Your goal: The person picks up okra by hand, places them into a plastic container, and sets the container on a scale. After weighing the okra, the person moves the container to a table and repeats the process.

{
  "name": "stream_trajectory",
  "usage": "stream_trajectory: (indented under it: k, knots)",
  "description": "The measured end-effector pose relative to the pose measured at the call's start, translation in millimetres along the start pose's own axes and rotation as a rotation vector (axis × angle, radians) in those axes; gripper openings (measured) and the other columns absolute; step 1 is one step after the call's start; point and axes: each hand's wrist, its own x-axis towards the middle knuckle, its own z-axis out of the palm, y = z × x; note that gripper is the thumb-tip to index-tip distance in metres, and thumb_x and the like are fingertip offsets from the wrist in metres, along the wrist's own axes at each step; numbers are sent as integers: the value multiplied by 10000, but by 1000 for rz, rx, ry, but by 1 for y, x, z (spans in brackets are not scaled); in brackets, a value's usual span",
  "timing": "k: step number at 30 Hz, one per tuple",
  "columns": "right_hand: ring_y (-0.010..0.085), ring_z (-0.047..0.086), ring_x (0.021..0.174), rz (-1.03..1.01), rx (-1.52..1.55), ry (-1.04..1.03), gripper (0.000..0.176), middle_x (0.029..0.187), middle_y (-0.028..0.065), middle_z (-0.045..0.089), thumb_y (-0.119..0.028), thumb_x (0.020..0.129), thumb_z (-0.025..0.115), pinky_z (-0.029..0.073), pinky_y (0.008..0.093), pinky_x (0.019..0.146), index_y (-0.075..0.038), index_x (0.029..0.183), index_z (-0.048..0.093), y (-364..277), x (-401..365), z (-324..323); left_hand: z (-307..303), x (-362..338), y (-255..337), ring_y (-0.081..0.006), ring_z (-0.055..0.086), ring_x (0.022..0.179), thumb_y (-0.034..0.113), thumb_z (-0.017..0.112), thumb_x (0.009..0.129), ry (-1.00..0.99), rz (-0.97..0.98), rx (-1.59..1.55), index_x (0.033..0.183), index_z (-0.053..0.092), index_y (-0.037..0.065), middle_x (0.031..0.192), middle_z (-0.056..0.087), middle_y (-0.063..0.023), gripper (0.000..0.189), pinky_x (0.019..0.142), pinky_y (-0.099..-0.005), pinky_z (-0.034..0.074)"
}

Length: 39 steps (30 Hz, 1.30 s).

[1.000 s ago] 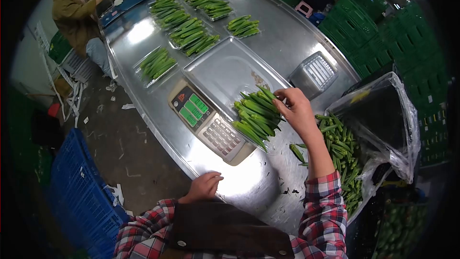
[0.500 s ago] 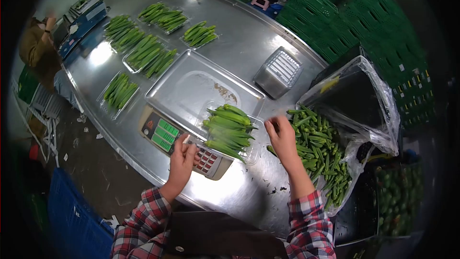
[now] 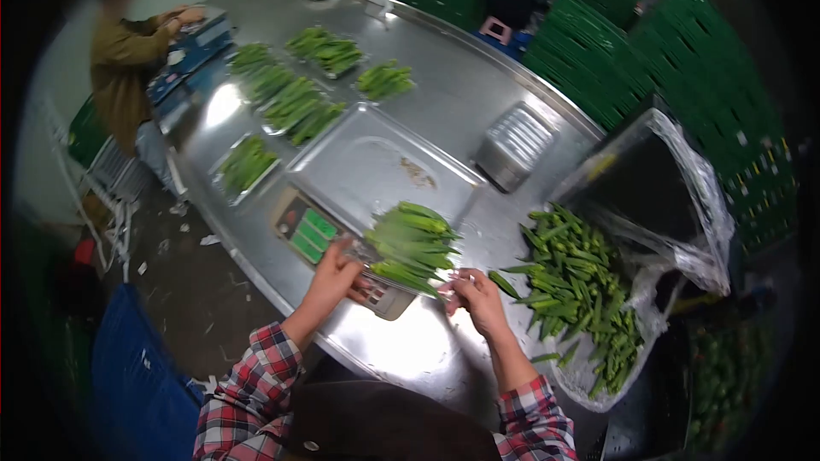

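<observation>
A clear plastic tray of green okra (image 3: 413,243) sits at the near right part of the scale's metal pan (image 3: 367,141). At its near left edge my left hand (image 3: 333,277) has its fingers bent against the tray, above the scale's keypad (image 3: 384,297). The fingertips there are partly blurred. My right hand (image 3: 476,297) pinches the tray's right corner between thumb and fingers. The scale's green display (image 3: 314,235) is lit, its digits smeared. A heap of loose okra (image 3: 581,290) lies on clear plastic to the right of my right hand.
Several packed okra trays (image 3: 295,102) lie on the steel table (image 3: 444,60) beyond the scale. A metal container (image 3: 515,147) stands at the far right of the pan. A plastic-lined black crate (image 3: 641,179) tilts over the heap. Another person (image 3: 128,51) works at the left edge.
My right hand has come down and left from above the heap's edge to the tray's corner. The okra tray has shifted slightly toward me on the pan. The head view has swung left.
</observation>
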Motion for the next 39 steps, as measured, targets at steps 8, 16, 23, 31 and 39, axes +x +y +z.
stream_trajectory:
  k: [8,16,23,31,39]
  knots:
    - [176,601,623,-80,-112,-207,308,830,151,625,-154,869,505,506,276,552,75,1074,503,-40,3,53,-86,-18,13,-335,616,861,44,493,802,-348,-216,-471,1148,387,-20,1010,562,-170,368,627,-372,552]
    - [131,574,765,-573,-306,303,225,901,70,604,-158,898,478,466,260,703,27,982,573,-81,139,11,-227,29,72,-370,592,872,-23,463,735,-21,119,-616,1030,478,-1,1077,522,-148,296,678,-374,541]
    - [356,519,986,-386,-1499,691,289,1070,215,537,-17,811,442,417,405,849,37,1093,480,-98,232,-57,-370,138,107,-390,548,962,-88,407,732,321,338,-714,1213,301,17,1160,450,-176,503,746,-395,528]
    - [349,519,854,-272,-1847,612,124,885,183,509,10,746,466,443,415,756,12,850,534,-109,240,-72,-441,235,73,-374,572,873,-4,416,812,524,236,-780,1155,331,-43,1034,491,-206,356,742,-417,535]
    - [374,497,850,-380,-1711,590,93,872,205,491,13,717,519,424,425,752,29,807,507,-104,240,-91,-398,188,109,-291,590,620,213,528,847,772,-117,-184,1153,319,-78,846,516,-176,472,550,-379,565]
